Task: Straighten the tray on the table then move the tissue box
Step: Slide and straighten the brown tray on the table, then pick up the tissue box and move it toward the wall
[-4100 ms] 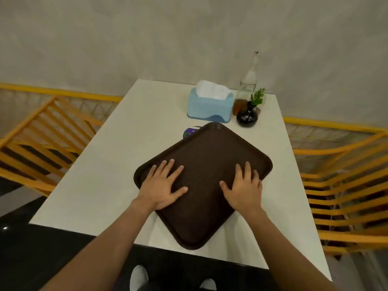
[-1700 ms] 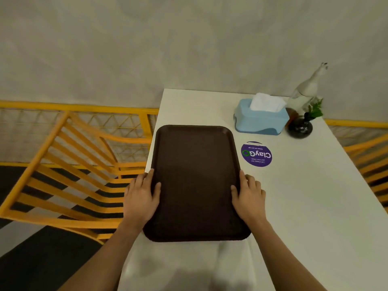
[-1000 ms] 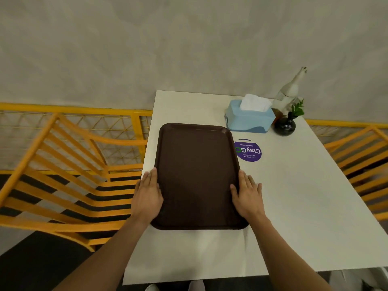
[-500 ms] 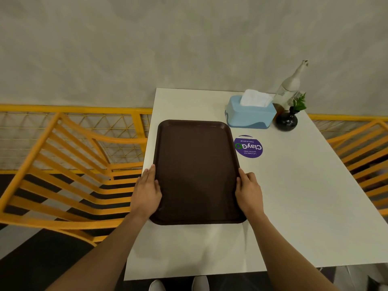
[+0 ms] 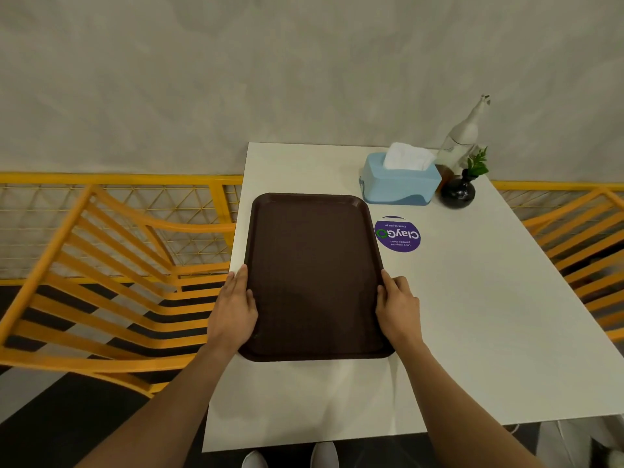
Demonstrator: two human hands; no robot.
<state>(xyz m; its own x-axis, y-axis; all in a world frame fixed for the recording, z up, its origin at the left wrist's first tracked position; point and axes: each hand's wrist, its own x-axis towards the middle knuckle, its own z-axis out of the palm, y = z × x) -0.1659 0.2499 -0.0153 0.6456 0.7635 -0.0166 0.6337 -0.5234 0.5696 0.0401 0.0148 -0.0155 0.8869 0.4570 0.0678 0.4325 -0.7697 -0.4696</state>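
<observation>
A dark brown tray lies square along the left side of the white table. My left hand grips its left rim, fingers flat along the edge. My right hand holds the right rim with the fingers curled over it. A light blue tissue box with a white tissue sticking out stands at the far end of the table, just beyond the tray's far right corner and apart from it.
A clear glass bottle and a small black vase with a green sprig stand right of the tissue box. A round purple sticker lies beside the tray. Orange slatted chairs flank the table; a grey wall is behind.
The tray was turned from a diagonal to square with the table and shifted to its left side. In the last second my hands slid onto the rims and my right fingers curled.
</observation>
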